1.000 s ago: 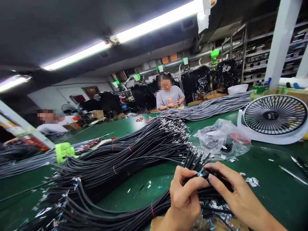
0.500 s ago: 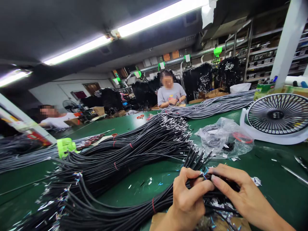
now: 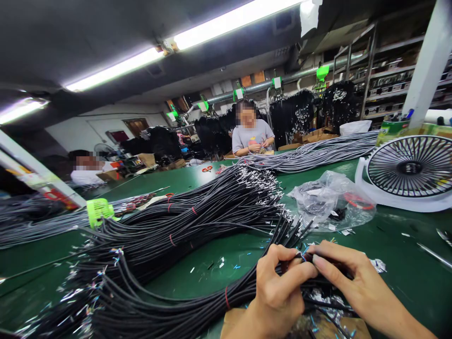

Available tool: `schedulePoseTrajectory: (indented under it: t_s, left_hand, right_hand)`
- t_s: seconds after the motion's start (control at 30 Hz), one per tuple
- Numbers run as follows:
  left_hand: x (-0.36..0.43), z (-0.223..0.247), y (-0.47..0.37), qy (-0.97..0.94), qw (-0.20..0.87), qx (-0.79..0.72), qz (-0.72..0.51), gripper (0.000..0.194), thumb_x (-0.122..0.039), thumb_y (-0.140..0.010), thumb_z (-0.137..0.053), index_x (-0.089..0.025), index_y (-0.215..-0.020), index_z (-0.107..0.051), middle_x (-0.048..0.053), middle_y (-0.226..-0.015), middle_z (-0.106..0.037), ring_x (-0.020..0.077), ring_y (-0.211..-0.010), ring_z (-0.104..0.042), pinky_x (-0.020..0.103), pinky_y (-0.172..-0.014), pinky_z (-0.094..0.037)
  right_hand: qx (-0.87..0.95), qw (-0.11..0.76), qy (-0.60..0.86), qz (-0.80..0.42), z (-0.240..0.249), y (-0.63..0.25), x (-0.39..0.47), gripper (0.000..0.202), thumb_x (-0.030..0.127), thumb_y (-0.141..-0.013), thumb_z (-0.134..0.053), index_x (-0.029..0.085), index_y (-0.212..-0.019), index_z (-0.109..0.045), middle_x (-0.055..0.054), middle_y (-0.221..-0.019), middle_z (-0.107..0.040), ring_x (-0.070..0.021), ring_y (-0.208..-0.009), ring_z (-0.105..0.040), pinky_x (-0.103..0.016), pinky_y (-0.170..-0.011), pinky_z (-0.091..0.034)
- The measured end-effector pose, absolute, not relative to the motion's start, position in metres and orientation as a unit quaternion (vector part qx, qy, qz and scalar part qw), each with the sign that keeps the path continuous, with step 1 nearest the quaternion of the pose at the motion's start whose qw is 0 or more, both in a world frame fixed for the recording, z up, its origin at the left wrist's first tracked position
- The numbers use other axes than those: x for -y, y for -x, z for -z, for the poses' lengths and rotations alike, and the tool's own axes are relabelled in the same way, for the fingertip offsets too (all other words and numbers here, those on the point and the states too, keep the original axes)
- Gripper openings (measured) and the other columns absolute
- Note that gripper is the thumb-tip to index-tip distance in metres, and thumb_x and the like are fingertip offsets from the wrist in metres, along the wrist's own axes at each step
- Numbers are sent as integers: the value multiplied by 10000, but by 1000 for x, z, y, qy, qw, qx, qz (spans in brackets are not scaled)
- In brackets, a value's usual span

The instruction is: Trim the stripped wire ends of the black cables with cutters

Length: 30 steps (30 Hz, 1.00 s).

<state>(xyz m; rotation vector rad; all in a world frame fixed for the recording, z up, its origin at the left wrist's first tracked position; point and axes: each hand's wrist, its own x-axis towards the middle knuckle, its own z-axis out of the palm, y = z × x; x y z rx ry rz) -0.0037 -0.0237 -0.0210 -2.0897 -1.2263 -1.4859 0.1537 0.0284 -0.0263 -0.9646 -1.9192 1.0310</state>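
Note:
My left hand (image 3: 278,289) and my right hand (image 3: 348,282) meet at the bottom centre, both pinching the end of a black cable (image 3: 306,257) with thin coloured wires showing at its tip. That cable belongs to a bundle of black cables (image 3: 197,313) tied with a red band, running left along the green table (image 3: 406,278). Several cut ends of the bundle fan out just above my fingers. A much larger heap of black cables (image 3: 183,226) lies behind, its stripped ends pointing right.
A white desk fan (image 3: 409,172) lies at the right, a crumpled clear plastic bag (image 3: 330,200) beside it. Grey cables (image 3: 318,153) stretch across the far side. A green clip (image 3: 97,212) sits left. Two other people sit at the table's far edge. Foil scraps litter the cardboard under my hands.
The view has shifted slightly; my hands stay together on the cable end, with the fingers working in small movements. Nothing was let go.

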Motion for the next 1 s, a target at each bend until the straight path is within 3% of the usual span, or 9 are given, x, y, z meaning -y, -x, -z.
schedulePoseTrajectory:
  t_s: [0.13, 0.23, 0.4, 0.63, 0.77, 0.9, 1.0]
  left_hand:
    - [22, 23, 3, 736, 112, 411, 526, 377, 19, -771, -466, -241, -997, -617, 37, -879, -495, 121, -776, -531, 235, -639, -478]
    - [16, 24, 2, 708, 40, 432, 558, 426, -26, -765, -543, -173, -1161, -486, 54, -891, -555, 129, -769, -553, 242, -653, -501]
    - [9, 24, 2, 668, 41, 483, 565, 116, -70, -761, -618, -173, -807, -593, 0, -693, -613, 113, -637, -574, 215, -587, -462]
    - [14, 19, 6, 703, 0, 482, 523, 137, -96, -843, -493, -136, -847, -624, 3, -571, -560, 100, -520, -509, 212, -517, -388]
    - [15, 8, 8, 691, -138, 515, 489, 292, -197, -874, -454, -130, -615, -572, -7, -483, -469, 89, -477, -440, 216, -496, -332]
    - [13, 0, 8, 603, -393, 500, 482, 335, -342, -868, -455, -120, -639, -558, -43, -447, -392, 48, -351, -320, 188, -375, -245]
    - [13, 1, 4, 588, -374, 514, 500, 276, -326, -806, -555, -105, -647, -597, -29, -477, -435, 47, -376, -337, 182, -379, -246]
  right_hand:
    - [740, 377, 373, -413, 26, -155, -29, 368, 502, -806, -531, 224, -968, -709, -73, -1016, -690, -238, -979, -608, -369, -896, -475]
    - [737, 396, 365, -409, 22, -155, -29, 347, 465, -821, -532, 206, -978, -700, -70, -986, -689, -210, -937, -620, -307, -834, -503]
    - [742, 433, 365, -359, 16, -153, -27, 315, 401, -844, -521, 181, -995, -690, -57, -870, -678, -179, -858, -634, -242, -731, -523]
    - [761, 471, 346, -281, 16, -153, -25, 247, 341, -838, -541, 193, -955, -701, -54, -821, -677, -184, -787, -650, -237, -667, -539]
    - [762, 470, 350, -277, 15, -153, -24, 241, 343, -847, -529, 200, -945, -696, -50, -800, -667, -188, -785, -645, -246, -655, -534]
    - [770, 446, 351, -292, 14, -156, -26, 219, 349, -852, -526, 209, -906, -686, -44, -821, -665, -183, -812, -636, -244, -692, -521]
    - [747, 458, 372, -307, 12, -158, -28, 219, 383, -844, -534, 206, -909, -645, -36, -859, -656, -166, -788, -624, -231, -669, -507]
